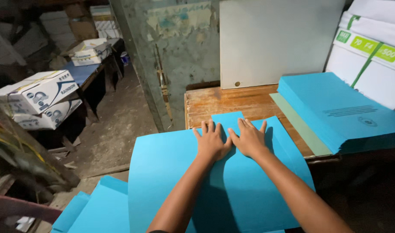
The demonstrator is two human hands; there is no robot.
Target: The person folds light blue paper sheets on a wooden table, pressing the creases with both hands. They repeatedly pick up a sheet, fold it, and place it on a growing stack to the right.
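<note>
My left hand (pixel 211 141) and my right hand (pixel 248 139) lie flat side by side, fingers spread, pressing on a large blue paper sheet (pixel 163 172). The sheet rests partly on a wooden table (pixel 223 101) and hangs over its near edge toward me. A smaller blue sheet corner (pixel 227 118) pokes out beyond my fingertips. Neither hand grips anything.
A thick stack of printed blue sheets (pixel 340 112) sits at the table's right on a pale green sheet (pixel 301 127). White paper reams (pixel 370 56) stand behind it. A white board (pixel 275 39) leans on the wall. More blue sheets (pixel 98 207) lie lower left; cardboard boxes (pixel 37 92) at left.
</note>
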